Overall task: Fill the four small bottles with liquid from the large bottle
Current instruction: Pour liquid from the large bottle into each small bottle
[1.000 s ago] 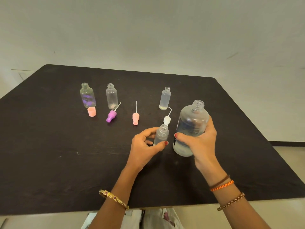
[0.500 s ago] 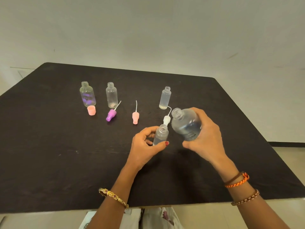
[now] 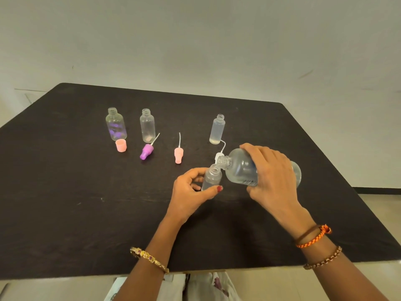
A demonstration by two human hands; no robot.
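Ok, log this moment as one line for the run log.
step: pouring | right hand: holds large bottle tipped, mouth at small bottle | left hand: grips small bottle | three other small bottles: uncapped on table

left hand (image 3: 191,192) curled, thumb and fingers pinching, right hand (image 3: 272,179) wrapped in overhand grip, wrist raised

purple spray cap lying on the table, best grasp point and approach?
Pinch the purple spray cap across its wide body, coming from straight above. It lies on its side on the table, its thin tube angled up and away toward the clear bottle; the tube looks too slender to hold firmly.
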